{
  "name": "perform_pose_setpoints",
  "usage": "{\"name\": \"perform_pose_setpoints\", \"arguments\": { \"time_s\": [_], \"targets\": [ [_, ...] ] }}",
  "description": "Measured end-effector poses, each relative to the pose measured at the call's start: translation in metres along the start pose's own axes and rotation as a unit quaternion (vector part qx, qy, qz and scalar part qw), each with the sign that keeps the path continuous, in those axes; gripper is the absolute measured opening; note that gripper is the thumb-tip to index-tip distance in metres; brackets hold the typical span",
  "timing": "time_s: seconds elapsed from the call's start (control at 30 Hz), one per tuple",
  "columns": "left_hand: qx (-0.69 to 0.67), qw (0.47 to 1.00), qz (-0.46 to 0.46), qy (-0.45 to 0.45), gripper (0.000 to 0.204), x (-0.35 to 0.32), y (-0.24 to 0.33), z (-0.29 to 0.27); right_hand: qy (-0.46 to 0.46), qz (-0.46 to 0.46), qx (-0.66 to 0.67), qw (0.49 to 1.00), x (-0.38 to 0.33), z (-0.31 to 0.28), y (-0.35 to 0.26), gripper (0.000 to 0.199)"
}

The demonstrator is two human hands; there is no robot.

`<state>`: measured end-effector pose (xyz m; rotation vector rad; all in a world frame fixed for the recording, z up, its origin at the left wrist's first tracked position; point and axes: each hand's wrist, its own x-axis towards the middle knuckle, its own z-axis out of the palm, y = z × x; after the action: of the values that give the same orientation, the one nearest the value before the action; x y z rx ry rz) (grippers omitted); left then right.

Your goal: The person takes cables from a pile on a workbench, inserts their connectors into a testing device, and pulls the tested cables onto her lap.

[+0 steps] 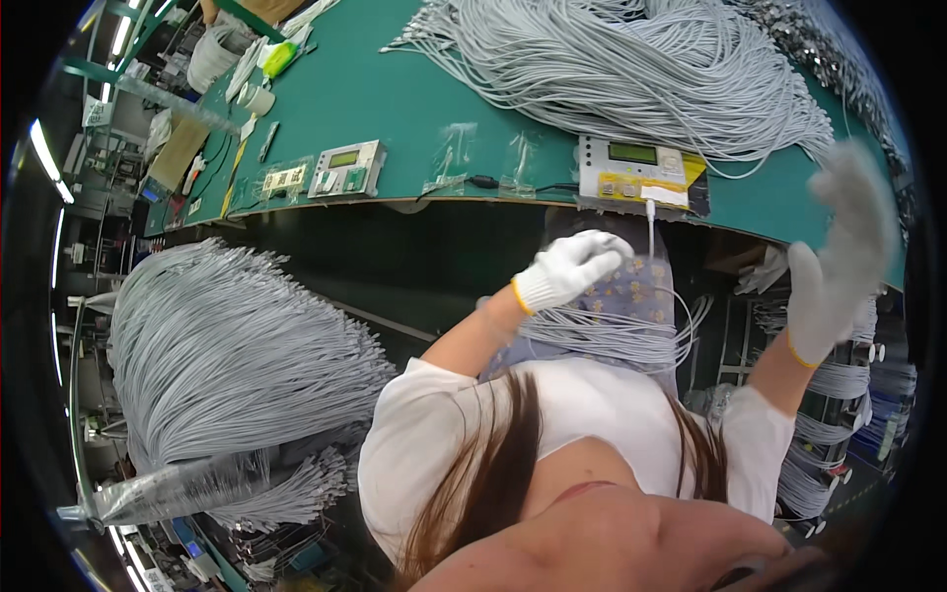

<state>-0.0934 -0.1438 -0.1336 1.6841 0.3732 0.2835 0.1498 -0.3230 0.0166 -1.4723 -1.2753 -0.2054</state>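
My left hand (577,268), in a white glove with a yellow cuff edge, hovers over my lap with its fingers curled and thumb drawn in. Whatever it may hold is hidden. Just right of it, a white cable (651,235) hangs from the front of a grey tester (631,170) with a small screen. My right hand (838,257), gloved too, is raised at the right by the table edge. Motion blurs it, but the fingers look stretched and the thumb stands apart. A coil of grey cables (612,335) lies across my lap on patterned cloth.
A large heap of grey cables (631,69) covers the back right of the green table (414,109). A second tester (346,169) stands further left. On the left, a thick bundle of cables (227,355) hangs over a rail. More cable coils (829,424) hang at my right.
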Motion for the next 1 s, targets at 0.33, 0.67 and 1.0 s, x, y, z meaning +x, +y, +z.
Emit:
{"name": "perform_pose_setpoints", "arguments": {
  "time_s": [0.33,0.67,1.0],
  "targets": [
    [-0.052,0.996,-0.078,0.004,0.039,0.031,0.007,0.004,0.13,-0.062,-0.28,0.949,0.087,-0.073,0.04,0.06],
    [-0.16,0.958,-0.226,-0.068,0.051,0.043,0.008,0.006,0.344,0.28,-0.418,0.792,-0.032,-0.261,0.211,0.058],
    [-0.21,0.96,-0.176,0.057,0.056,0.049,0.015,0.022,0.351,0.311,-0.407,0.784,-0.035,-0.28,0.231,0.056]
  ]
}}
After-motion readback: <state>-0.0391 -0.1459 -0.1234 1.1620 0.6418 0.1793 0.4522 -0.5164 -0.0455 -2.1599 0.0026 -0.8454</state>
